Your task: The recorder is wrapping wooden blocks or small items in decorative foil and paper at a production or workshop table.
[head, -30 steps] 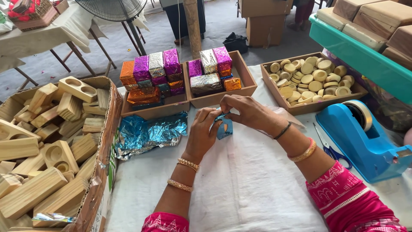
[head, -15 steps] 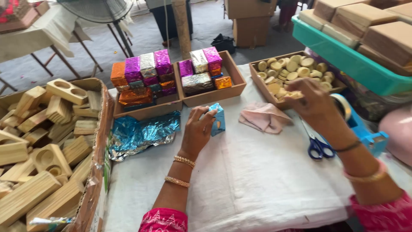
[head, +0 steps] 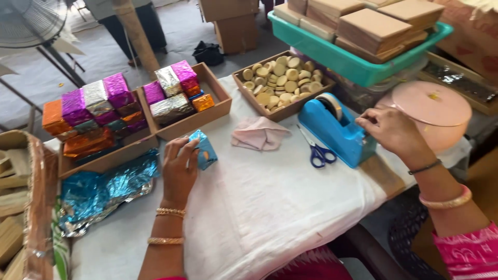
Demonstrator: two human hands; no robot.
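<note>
My left hand (head: 180,168) holds a small block wrapped in shiny blue foil (head: 206,150) upright on the white cloth-covered table (head: 270,207). My right hand (head: 392,131) has its fingertips at the cutter end of a blue tape dispenser (head: 337,131) at the table's right edge. Blue-handled scissors (head: 317,150) lie just left of the dispenser. A folded pink cloth (head: 259,133) lies between the two hands. Crumpled blue foil sheets (head: 104,189) lie to the left of my left hand.
Two wooden trays (head: 218,101) at the back hold foil-wrapped blocks in purple, silver and orange. A third tray (head: 282,83) holds several round pale discs. A teal bin (head: 353,62) with brown boxes and a pink lidded tub (head: 430,111) stand at right. Wooden pieces fill a box (head: 36,207) at left.
My right hand left the blue-wrapped block and moved right to the tape dispenser. My left hand alone keeps the block. The view turned rightward.
</note>
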